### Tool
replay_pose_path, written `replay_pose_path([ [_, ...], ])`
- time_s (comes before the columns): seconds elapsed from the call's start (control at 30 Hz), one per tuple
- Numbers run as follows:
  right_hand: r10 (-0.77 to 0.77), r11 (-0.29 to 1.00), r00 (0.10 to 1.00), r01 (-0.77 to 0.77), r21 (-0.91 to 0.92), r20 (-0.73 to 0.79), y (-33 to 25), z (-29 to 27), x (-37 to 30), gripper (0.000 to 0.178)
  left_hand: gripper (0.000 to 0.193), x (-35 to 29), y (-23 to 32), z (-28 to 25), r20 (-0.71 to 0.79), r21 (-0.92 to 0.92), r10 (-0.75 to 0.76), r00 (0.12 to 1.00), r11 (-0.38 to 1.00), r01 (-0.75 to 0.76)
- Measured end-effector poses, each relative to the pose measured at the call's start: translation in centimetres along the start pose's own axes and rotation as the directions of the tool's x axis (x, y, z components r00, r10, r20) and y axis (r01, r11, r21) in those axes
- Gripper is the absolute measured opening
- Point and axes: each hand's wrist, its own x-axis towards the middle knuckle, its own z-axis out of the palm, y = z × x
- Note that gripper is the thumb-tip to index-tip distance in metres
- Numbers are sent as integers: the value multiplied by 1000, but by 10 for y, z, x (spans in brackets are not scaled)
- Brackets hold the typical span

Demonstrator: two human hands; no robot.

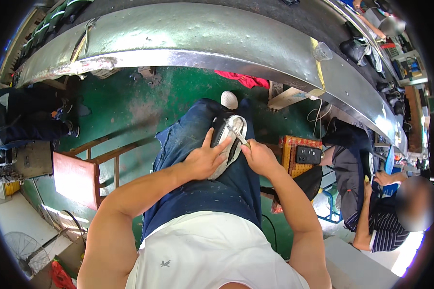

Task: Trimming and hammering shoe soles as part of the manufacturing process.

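Note:
A black-and-white shoe point(222, 166) rests across my lap, on my blue jeans, its pale rounded end pointing away from me. My left hand point(203, 160) steadies it from the left, one finger stretched along the dark edge and others over the pale part. My right hand point(260, 158) grips the handle of a slim metal tool point(237, 133), knife-like in shape. The tool's tip lies over the shoe near its far end; whether it touches is too small to tell. A white, dotted rounded piece point(229, 100) shows just beyond my knees.
A long metal-edged bench point(178, 41) curves across ahead. A wooden stool point(77, 178) stands left. To the right, a dark phone point(308, 155) lies on a woven yellow-and-red seat point(294, 166). A person in a striped shirt point(389, 226) sits at right. A fan point(26, 253) is lower left.

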Motion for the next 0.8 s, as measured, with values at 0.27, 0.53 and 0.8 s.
replay_pose_path([
  [0.27, -58, 998, 996, 57, 24, 63, -24, 12, -30, 41, 67, -13, -13, 25, -176, -446, -263, 949, 880, 162],
  [0.53, 27, 963, 992, -59, 263, 124, -9, 25, -40, 41, 121, -17, -5, 3, 59, -317, -236, 970, 917, 242],
  [0.8, 246, 507, 963, -34, 861, -107, 39, 58, -80, 51, 69, -9, 40, -111, -293, -28, 71, 953, 996, -83],
])
